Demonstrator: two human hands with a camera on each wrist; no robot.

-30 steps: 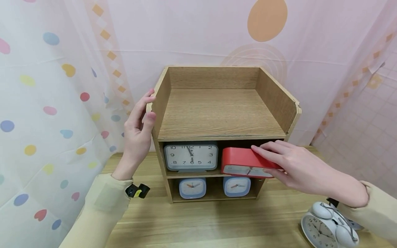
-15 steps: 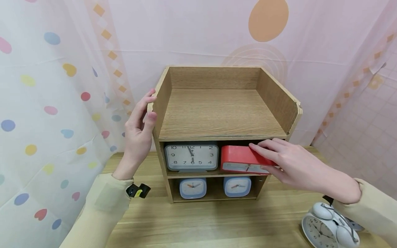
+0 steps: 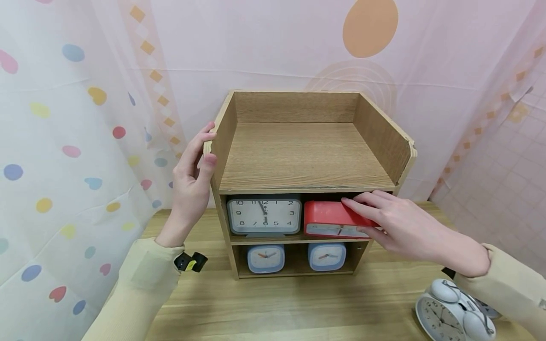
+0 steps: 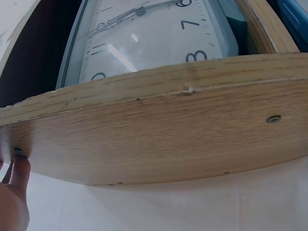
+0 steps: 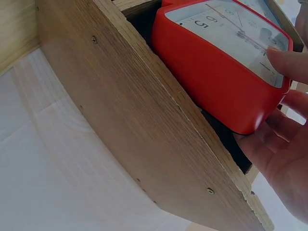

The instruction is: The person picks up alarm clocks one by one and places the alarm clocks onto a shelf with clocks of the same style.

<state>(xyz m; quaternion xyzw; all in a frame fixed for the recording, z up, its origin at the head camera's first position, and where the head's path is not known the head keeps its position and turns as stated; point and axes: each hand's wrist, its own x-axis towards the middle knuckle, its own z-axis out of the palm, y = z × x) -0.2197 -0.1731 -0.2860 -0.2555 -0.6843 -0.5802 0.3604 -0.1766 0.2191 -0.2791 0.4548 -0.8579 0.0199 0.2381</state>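
Observation:
My right hand (image 3: 396, 222) holds a red alarm clock (image 3: 337, 213), its face tipped downward, in the right half of the wooden shelf unit's (image 3: 307, 156) middle compartment. The right wrist view shows the thumb on the face of the red clock (image 5: 207, 72) and the other fingers along its top and behind. My left hand (image 3: 189, 184) touches the unit's left side panel at its front edge; in the left wrist view, fingertips (image 4: 20, 166) meet the panel's outer face. Beside the red clock stands a grey rectangular clock (image 3: 264, 215).
Two small blue clocks (image 3: 266, 258) stand on the bottom shelf. A white twin-bell alarm clock (image 3: 452, 312) sits on the wooden table (image 3: 277, 308) at the front right, with another item partly hidden behind it. A patterned curtain (image 3: 277, 42) hangs behind.
My right hand has moved the red clock slightly up, left and deeper into the middle compartment. The left hand keeps its place on the side panel.

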